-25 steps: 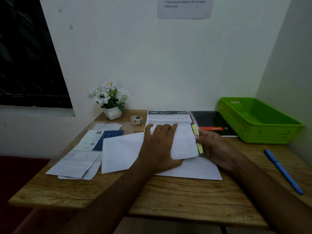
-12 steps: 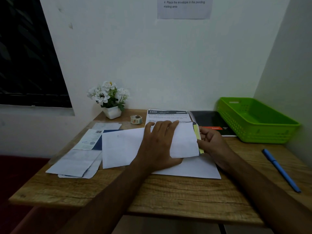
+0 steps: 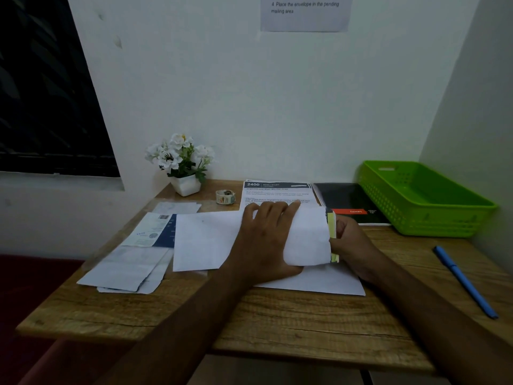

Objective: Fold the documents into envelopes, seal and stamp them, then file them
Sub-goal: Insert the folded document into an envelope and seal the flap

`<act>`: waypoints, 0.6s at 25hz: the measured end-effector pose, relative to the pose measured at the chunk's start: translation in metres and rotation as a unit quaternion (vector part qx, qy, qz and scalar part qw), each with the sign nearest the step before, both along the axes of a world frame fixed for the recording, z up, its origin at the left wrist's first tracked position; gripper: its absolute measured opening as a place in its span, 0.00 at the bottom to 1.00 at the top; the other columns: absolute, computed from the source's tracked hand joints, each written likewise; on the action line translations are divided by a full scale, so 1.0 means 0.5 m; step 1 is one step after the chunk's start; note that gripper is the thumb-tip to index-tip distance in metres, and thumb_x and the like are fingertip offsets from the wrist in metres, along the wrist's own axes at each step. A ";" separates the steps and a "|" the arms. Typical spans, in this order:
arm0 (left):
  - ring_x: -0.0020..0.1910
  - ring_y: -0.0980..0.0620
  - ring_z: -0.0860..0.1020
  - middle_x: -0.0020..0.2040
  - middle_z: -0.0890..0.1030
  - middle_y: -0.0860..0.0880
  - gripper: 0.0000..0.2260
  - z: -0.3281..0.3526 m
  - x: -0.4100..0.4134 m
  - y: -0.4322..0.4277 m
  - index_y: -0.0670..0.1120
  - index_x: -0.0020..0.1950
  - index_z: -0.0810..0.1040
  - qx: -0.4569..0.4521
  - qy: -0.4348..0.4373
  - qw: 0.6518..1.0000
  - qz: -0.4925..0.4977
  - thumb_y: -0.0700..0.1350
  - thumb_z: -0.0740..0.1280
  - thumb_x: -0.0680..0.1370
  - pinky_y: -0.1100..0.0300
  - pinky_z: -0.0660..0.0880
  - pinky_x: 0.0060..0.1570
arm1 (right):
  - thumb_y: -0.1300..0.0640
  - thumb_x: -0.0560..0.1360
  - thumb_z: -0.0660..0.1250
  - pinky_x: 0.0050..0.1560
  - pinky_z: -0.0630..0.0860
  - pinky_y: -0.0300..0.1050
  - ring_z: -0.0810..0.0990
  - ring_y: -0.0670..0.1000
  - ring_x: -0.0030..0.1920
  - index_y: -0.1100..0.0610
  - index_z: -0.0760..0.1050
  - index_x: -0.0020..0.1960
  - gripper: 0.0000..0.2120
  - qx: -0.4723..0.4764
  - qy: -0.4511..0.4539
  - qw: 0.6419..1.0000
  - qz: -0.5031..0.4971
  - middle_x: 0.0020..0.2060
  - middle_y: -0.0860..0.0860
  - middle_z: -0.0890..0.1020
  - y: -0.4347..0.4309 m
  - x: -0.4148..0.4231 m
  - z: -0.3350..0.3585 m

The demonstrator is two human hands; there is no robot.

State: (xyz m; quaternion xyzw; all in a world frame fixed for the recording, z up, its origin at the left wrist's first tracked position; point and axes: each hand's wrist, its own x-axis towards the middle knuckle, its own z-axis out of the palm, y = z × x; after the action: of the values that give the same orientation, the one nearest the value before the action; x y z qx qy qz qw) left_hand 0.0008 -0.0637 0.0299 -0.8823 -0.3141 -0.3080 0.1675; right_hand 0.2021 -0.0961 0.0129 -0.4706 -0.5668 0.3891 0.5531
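Note:
A white document (image 3: 308, 237) lies partly folded over in the middle of the wooden desk (image 3: 277, 320). My left hand (image 3: 266, 240) presses flat on it, fingers spread. My right hand (image 3: 349, 245) grips its right edge, where a yellow-green strip shows at the fold. A flat white sheet (image 3: 202, 240) extends left from under my left hand, and another white sheet (image 3: 327, 282) lies beneath. Several envelopes (image 3: 130, 270) are stacked at the left. A printed document (image 3: 277, 191) lies behind my hands. A roll of stamps or tape (image 3: 225, 197) stands near the back.
A green plastic basket (image 3: 427, 195) sits at the back right against the wall. A black notebook (image 3: 349, 204) lies beside it. A blue pen (image 3: 466, 282) rests near the right edge. A white flower pot (image 3: 184, 168) stands at the back left. An instruction sheet (image 3: 305, 12) hangs on the wall.
My right hand has drawn the document's right edge up and over to the left, curling the fold higher. My left hand has stayed pressed on the paper.

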 end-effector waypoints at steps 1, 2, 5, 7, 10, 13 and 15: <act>0.60 0.45 0.74 0.62 0.76 0.44 0.44 0.001 0.000 0.000 0.43 0.71 0.67 0.009 -0.007 1.000 0.005 0.66 0.71 0.62 0.42 0.65 0.64 | 0.67 0.68 0.72 0.42 0.81 0.40 0.86 0.50 0.47 0.50 0.81 0.50 0.15 0.006 0.002 1.000 0.005 0.46 0.49 0.87 -0.001 0.001 0.001; 0.59 0.45 0.74 0.61 0.76 0.44 0.44 0.001 -0.001 0.000 0.43 0.70 0.68 0.014 -0.016 1.000 0.008 0.65 0.72 0.62 0.41 0.65 0.64 | 0.68 0.69 0.72 0.42 0.81 0.39 0.85 0.49 0.48 0.51 0.81 0.51 0.16 0.009 0.000 1.000 0.006 0.46 0.48 0.87 -0.001 0.001 0.002; 0.58 0.45 0.75 0.59 0.77 0.44 0.43 0.004 -0.002 0.000 0.42 0.69 0.70 0.025 -0.024 0.999 0.009 0.65 0.73 0.61 0.42 0.66 0.63 | 0.69 0.70 0.71 0.45 0.82 0.41 0.85 0.49 0.49 0.54 0.79 0.57 0.18 0.005 -0.011 1.000 0.003 0.47 0.47 0.86 0.003 0.002 0.000; 0.56 0.44 0.76 0.58 0.78 0.44 0.42 0.002 -0.002 -0.002 0.42 0.67 0.72 0.038 -0.026 0.999 0.005 0.64 0.73 0.61 0.43 0.68 0.61 | 0.69 0.70 0.71 0.46 0.82 0.42 0.85 0.48 0.49 0.55 0.78 0.58 0.20 0.002 -0.021 1.000 -0.006 0.47 0.46 0.86 0.004 0.001 0.000; 0.54 0.44 0.77 0.56 0.79 0.44 0.40 0.001 -0.002 0.001 0.42 0.65 0.74 0.062 -0.035 0.997 -0.005 0.63 0.74 0.60 0.44 0.70 0.59 | 0.69 0.69 0.72 0.43 0.81 0.38 0.85 0.46 0.49 0.56 0.77 0.60 0.22 0.000 -0.041 0.999 -0.008 0.46 0.43 0.86 0.006 0.001 -0.002; 0.53 0.44 0.77 0.55 0.79 0.44 0.38 0.002 -0.008 0.012 0.42 0.64 0.74 0.077 -0.050 0.996 -0.004 0.63 0.74 0.61 0.44 0.71 0.58 | 0.60 0.68 0.72 0.42 0.81 0.40 0.85 0.48 0.48 0.58 0.79 0.59 0.19 -0.001 0.004 1.000 0.007 0.47 0.48 0.86 0.000 0.007 0.004; 0.54 0.44 0.76 0.55 0.78 0.43 0.38 0.005 -0.023 0.026 0.43 0.64 0.74 0.076 -0.068 0.995 0.010 0.64 0.72 0.61 0.44 0.69 0.58 | 0.52 0.72 0.70 0.37 0.79 0.39 0.84 0.46 0.41 0.53 0.81 0.52 0.10 0.013 -0.007 1.000 -0.019 0.43 0.48 0.86 -0.014 0.017 0.018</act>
State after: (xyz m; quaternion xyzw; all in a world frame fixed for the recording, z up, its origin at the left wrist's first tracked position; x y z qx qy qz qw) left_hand -0.0107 -0.0509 0.0322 -0.8410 -0.3090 -0.3885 0.2151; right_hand 0.2104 -0.1029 0.0217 -0.4767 -0.5664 0.3678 0.5627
